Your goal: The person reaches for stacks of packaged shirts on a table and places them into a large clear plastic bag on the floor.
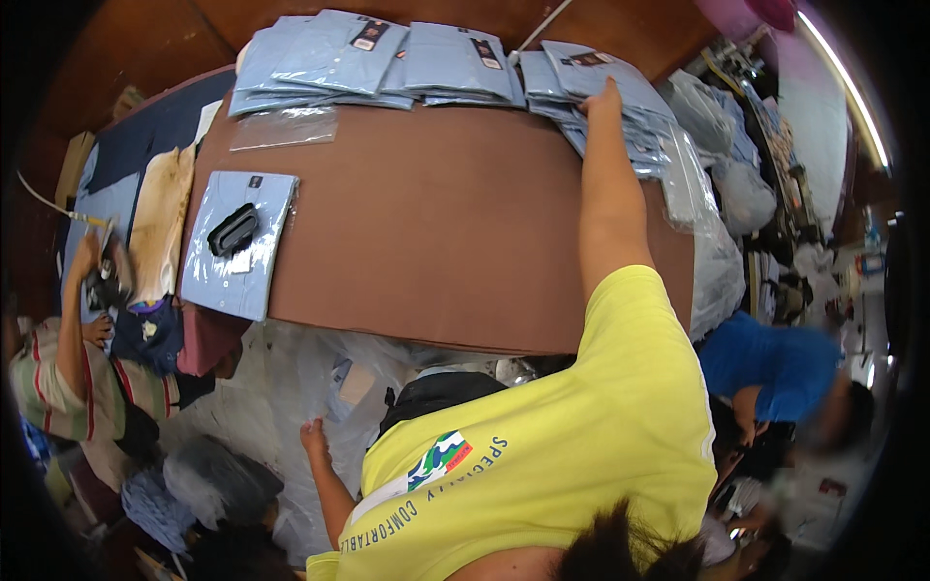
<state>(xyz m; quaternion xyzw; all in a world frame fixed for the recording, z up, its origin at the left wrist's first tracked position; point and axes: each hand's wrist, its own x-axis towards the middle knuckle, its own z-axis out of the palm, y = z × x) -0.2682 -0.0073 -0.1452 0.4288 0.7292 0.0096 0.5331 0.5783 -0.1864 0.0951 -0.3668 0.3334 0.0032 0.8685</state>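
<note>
My right arm stretches over the table to a stack of light blue folded shirts (630, 82) in clear plastic bags, at the far right. There my right hand (604, 97) is closed at the near edge of a top pack, its fingers over the plastic; the part beneath the hand is hidden. My left hand (315, 438) hangs low, off the table's near edge, its fingers curled and nothing visible in them. On the table's left lies a single bagged blue shirt (225, 281) with a black oval object (233, 230) on top.
More bagged shirts (334, 58) line the far edge of the brown table (436, 223). An empty clear bag (286, 128) lies near them. At the left a person in a striped shirt (97, 378) works with an iron (107, 276). Another person in blue (770, 363) bends at the right.
</note>
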